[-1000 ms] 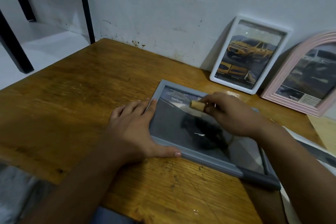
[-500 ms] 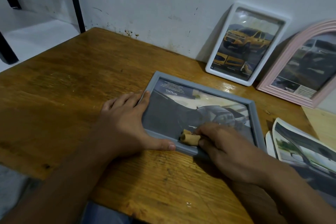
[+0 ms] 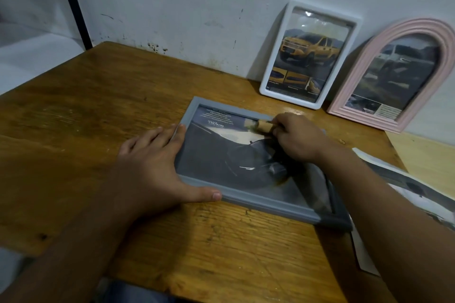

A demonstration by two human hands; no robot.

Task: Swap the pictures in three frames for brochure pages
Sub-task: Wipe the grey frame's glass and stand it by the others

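The grey frame [image 3: 248,194] lies flat on the wooden table [image 3: 73,130], in the middle of the picture, with a brochure page behind its glass. The left hand [image 3: 152,170] rests open against its left edge, thumb along the lower rail. The right hand [image 3: 298,138] has a closed grip on a small tan roll [image 3: 263,126], at the frame's upper edge.

Two bare forearms with no sleeves, left hand [image 3: 150,167] and right hand [image 3: 296,139] without rings, watch or gloves, short trimmed nails, blue-grey cloth at the lap
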